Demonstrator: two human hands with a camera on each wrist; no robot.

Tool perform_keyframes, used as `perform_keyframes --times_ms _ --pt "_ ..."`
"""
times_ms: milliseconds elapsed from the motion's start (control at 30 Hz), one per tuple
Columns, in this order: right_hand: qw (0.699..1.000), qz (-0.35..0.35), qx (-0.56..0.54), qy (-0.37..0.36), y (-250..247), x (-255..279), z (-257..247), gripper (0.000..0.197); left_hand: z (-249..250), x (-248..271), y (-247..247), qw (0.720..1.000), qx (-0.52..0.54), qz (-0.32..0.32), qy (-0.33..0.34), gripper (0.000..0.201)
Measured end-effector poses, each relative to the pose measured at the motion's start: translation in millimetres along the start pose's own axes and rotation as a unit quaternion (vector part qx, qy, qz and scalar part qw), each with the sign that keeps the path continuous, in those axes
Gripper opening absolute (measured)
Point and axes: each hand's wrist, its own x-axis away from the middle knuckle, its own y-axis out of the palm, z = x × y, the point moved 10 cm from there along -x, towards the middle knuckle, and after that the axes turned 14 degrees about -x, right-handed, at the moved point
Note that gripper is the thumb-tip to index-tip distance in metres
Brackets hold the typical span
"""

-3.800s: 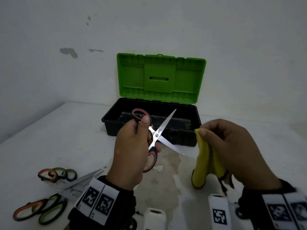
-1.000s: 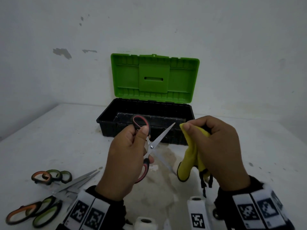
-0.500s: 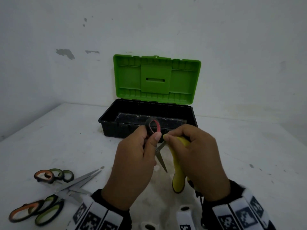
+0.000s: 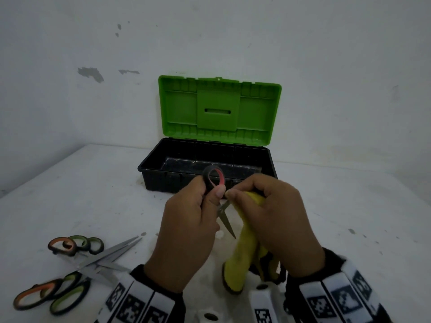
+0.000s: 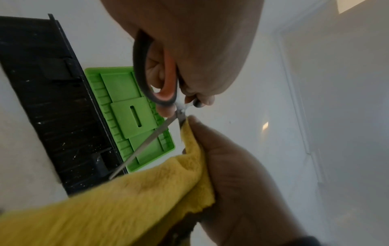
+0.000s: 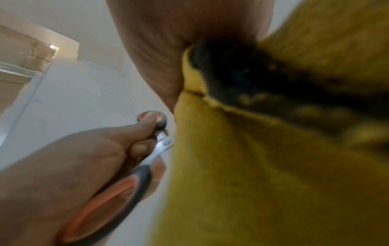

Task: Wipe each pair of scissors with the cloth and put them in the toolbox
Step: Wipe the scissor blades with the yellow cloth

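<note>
My left hand (image 4: 186, 231) grips the black-and-red scissors (image 4: 213, 178) by their handles, blades spread apart. One bare blade (image 4: 227, 223) points down toward me; the other is wrapped in the yellow cloth (image 4: 242, 248), which my right hand (image 4: 275, 217) pinches close to the pivot. In the left wrist view the scissors (image 5: 156, 78) and cloth (image 5: 126, 199) show the same grip, and the right wrist view shows the cloth (image 6: 252, 166) beside the scissors (image 6: 118, 186). Behind my hands stands the black toolbox (image 4: 154, 173), its green lid (image 4: 219, 110) raised.
Two more pairs of scissors with green-and-orange handles (image 4: 74, 245) (image 4: 51, 297) lie crossed on the white table (image 4: 93, 194) at the front left. A white wall rises right behind the toolbox. A stained patch marks the table under my hands.
My right hand with the cloth has closed in from the right onto one blade near the pivot. The scissors have turned so the upper handle loop points up.
</note>
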Motion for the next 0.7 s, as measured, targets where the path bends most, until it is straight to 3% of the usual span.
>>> perform_keyframes --times_ms 100,200,367,567,700 --pt "0.999 0.034 0.019 0.013 -15.0 -9.8 11.9 0.011 -6.3 0.8 3.4 0.999 0.029 -0.019 -0.034 0.023" --pt "0.998 0.06 0.031 0.017 -27.2 -16.8 17.8 0.01 -22.4 2.6 8.4 0.99 0.091 -0.027 -0.108 0.021" --pt "0.996 0.083 -0.012 0.029 -42.7 -13.6 18.0 0.012 -42.3 5.4 14.5 0.957 0.172 -0.064 -0.225 0.039" --pt "0.995 -0.034 -0.012 -0.09 -2.2 5.2 -23.0 0.003 -39.6 3.7 20.8 0.934 0.226 -0.085 -0.264 0.041" --pt "0.993 0.022 0.021 -0.118 -15.2 1.7 -22.2 0.004 -38.3 5.6 21.4 0.934 0.233 -0.094 -0.254 0.043"
